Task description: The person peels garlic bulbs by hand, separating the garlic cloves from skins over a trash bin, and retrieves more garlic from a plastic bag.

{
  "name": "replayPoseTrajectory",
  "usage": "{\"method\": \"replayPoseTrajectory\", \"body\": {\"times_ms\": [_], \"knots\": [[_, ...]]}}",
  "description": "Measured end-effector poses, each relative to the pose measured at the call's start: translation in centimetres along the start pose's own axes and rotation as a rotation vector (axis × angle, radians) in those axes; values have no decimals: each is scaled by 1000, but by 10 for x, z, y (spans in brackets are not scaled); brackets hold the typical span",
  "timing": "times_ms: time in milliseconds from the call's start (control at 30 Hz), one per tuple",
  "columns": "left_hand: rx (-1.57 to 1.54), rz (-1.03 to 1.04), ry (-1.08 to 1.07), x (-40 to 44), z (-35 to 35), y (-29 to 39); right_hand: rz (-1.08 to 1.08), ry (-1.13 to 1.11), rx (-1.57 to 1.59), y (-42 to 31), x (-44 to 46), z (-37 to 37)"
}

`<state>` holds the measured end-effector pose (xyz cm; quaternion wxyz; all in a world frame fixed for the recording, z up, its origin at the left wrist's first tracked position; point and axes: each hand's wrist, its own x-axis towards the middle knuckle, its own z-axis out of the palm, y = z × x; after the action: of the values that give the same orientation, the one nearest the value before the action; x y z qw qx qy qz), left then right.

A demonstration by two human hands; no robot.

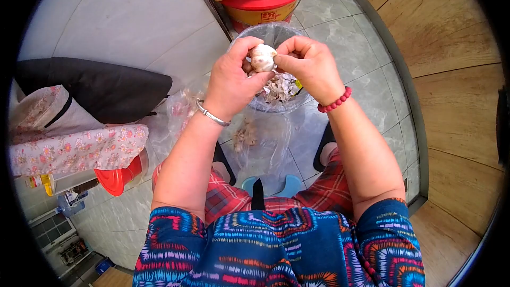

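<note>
A whitish garlic bulb is held up over a lined bin, gripped between the thumb and fingers of my left hand. My right hand pinches at the bulb's right side with thumb and forefinger; whether a bit of skin is between them is too small to tell. Beneath both hands stands the bin, lined with a clear plastic bag, with papery peelings inside. A silver bangle circles my left wrist, and a red bead bracelet my right.
Behind the bin is a red-lidded bucket. A clear plastic bag lies between my feet. At left are a black cover, floral cloth and a red container. Wooden panels rise at right.
</note>
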<state>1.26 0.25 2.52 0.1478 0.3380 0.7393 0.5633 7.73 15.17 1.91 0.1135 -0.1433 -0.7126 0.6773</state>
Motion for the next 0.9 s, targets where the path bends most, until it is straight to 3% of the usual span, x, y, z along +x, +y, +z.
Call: {"method": "replayPoseTrajectory", "body": {"times_ms": [267,333,467,533,633,767,900], "knots": [[-3,-10,10,0,6,-7,-137,189,-195,15,2,11],[-441,-121,-46,3,4,-10,-98,191,-105,13,2,12],[-656,-288,-76,3,0,-8,-32,146,-21,11,2,11],[-911,-352,-114,2,-2,-10,94,95,187,11,2,11],[-1054,-305,-152,3,-5,-8,178,139,201,18,6,9],[-952,-320,-161,5,-8,-7,208,144,204,19,7,6],[-643,-340,-79,5,-3,-9,36,61,147,5,5,8]]}}
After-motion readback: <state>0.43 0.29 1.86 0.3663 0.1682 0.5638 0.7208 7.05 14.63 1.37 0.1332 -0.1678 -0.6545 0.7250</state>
